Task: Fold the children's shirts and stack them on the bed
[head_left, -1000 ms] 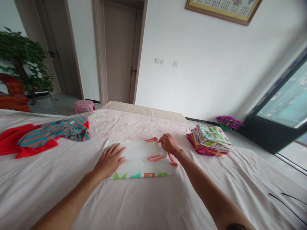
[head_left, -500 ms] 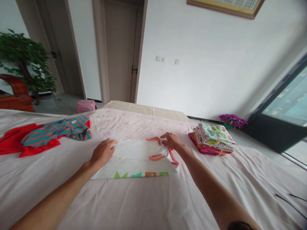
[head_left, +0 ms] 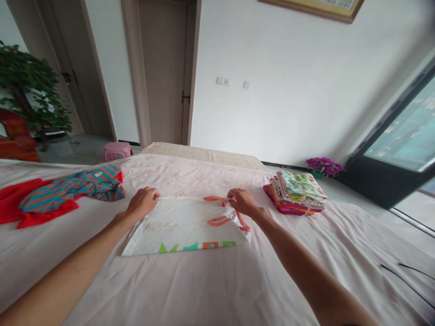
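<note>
A white tank top (head_left: 185,226) with orange trim and green, teal and orange print along its near edge lies folded on the pale sheet. My left hand (head_left: 144,201) pinches its far left corner. At the far right corner, beside the orange straps, my right hand (head_left: 240,200) has its fingers closed on the same cloth. Both wrists are low, and the far edge between the hands looks straight. The near edge rests flat on the bed.
To the right stands a stack of folded clothes (head_left: 295,192). A striped blue-and-brown garment (head_left: 74,188) lies over a red cloth (head_left: 37,217) on the left. Beyond the bed are a pink stool (head_left: 117,150) and purple flowers (head_left: 325,166). Dark cords (head_left: 404,283) lie at right.
My left hand has gone from resting flat by the tank top's corner to pinching it. My right fingers have closed on the other corner. The view has shifted slightly.
</note>
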Demonstrator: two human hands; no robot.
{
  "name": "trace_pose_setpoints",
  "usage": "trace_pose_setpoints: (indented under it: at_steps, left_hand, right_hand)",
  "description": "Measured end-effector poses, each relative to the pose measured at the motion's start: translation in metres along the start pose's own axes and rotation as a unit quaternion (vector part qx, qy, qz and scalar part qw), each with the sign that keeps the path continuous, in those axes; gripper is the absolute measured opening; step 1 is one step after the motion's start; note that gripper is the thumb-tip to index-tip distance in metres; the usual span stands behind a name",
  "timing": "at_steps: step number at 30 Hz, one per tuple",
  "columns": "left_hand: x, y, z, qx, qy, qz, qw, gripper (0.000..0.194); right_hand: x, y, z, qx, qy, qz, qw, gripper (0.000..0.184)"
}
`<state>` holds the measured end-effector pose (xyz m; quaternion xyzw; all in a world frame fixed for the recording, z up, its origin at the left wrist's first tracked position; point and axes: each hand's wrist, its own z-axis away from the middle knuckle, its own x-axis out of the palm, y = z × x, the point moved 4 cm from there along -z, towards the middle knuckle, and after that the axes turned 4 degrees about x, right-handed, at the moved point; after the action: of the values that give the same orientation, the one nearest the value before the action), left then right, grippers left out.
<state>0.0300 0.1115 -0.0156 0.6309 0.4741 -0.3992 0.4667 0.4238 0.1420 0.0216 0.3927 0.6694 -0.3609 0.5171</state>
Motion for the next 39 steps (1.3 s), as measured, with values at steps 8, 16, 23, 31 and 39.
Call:
trace_pose_setpoints:
  at_steps: [8,16,23,31,39]
  left_hand:
    - [-0.037,0.010,0.064,0.167,0.127,-0.002,0.978,0.011]
    - [-0.044,0.019,0.095,0.178,0.118,-0.026,0.977,0.010]
    - [-0.031,0.010,0.096,0.138,0.093,-0.003,0.986,0.010]
    - [-0.026,0.013,0.112,0.131,0.052,0.004,0.990,0.014]
    - [-0.034,0.018,0.118,0.123,-0.002,-0.047,0.991,0.031]
  right_hand:
    - [-0.003,-0.012,0.064,-0.096,0.071,0.041,0.992,0.033]
    - [-0.008,-0.019,0.084,-0.050,0.084,0.023,0.995,0.029]
    - [-0.011,-0.017,0.085,-0.052,0.093,0.009,0.994,0.023]
    - [0.003,-0.013,0.100,-0.067,0.093,0.035,0.993,0.014]
    - [-0.002,-0.017,0.112,-0.102,0.084,0.022,0.991,0.014]
